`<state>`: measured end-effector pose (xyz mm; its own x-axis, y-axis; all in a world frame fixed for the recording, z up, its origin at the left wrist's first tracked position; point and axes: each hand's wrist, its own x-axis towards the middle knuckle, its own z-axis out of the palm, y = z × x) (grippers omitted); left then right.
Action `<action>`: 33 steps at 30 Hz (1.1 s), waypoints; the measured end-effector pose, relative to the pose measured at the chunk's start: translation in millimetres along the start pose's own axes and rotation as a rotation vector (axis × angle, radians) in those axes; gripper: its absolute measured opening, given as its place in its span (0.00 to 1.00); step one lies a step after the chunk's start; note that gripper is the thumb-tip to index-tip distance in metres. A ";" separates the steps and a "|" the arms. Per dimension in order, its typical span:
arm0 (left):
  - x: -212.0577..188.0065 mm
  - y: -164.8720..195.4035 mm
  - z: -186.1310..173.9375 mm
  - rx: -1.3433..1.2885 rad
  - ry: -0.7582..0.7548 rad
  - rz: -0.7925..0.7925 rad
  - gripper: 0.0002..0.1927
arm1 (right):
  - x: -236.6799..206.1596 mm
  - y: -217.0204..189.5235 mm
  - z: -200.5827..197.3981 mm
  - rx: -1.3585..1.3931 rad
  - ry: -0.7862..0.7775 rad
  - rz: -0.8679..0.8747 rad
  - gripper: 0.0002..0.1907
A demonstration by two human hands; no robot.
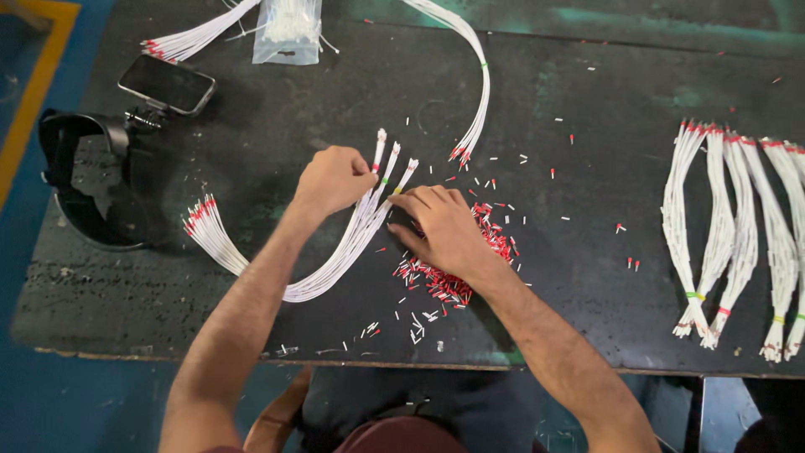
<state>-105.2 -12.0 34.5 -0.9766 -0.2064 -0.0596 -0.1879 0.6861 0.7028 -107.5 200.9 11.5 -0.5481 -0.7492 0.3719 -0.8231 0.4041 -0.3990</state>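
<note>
Forearms are reaching up from the bottom of the view onto a dark, worn surface (587, 277), and both hands are meeting near its middle. Left hand (333, 179) is closing its grip around a bundle of thin white wires (340, 256), fingers curled and pressed together just below the free ends, three of which are fanning out above the knuckles with small coloured bands on them. Right hand (443, 228) is lying flat-fingered beside it, fingertips touching the same bundle near the top; whether it is pinching anything between finger and thumb I cannot tell, since the back of the hand is hiding the pads. Under and just beside that hand, a loose pile of tiny red-collared ferrules (453, 281) is spreading over the surface, with strays scattered around it. The bundle is sweeping down and left in a long curve to its red-tipped far ends (201, 216), sagging under almost no load, so these wires are looking light, limp and springy rather than stiff; holding them close to the ends, as the left hand is doing, seems the way to keep single tips steady. The ferrules are looking small, smooth and easy to lose, calling for a fingertip pinch. Finished bundles (738, 235) are lying well apart at right; a phone (167, 84) is resting at upper left.
</note>
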 end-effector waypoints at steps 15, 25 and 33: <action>-57.3 37.4 -71.3 -0.334 -0.043 0.398 0.08 | 4.8 -29.1 -5.5 0.483 0.204 0.030 0.17; -44.4 44.2 -122.5 -0.350 -0.030 0.508 0.06 | 51.5 -58.4 41.5 1.268 0.172 0.232 0.20; -55.3 35.3 -158.8 -0.232 0.151 0.597 0.05 | 21.5 -103.7 61.3 0.725 -0.023 0.174 0.15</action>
<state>-41.2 -87.1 175.2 -0.8774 0.0563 0.4764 0.4259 0.5485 0.7196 -24.8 110.8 9.5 -0.6521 -0.7197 0.2385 -0.4161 0.0767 -0.9061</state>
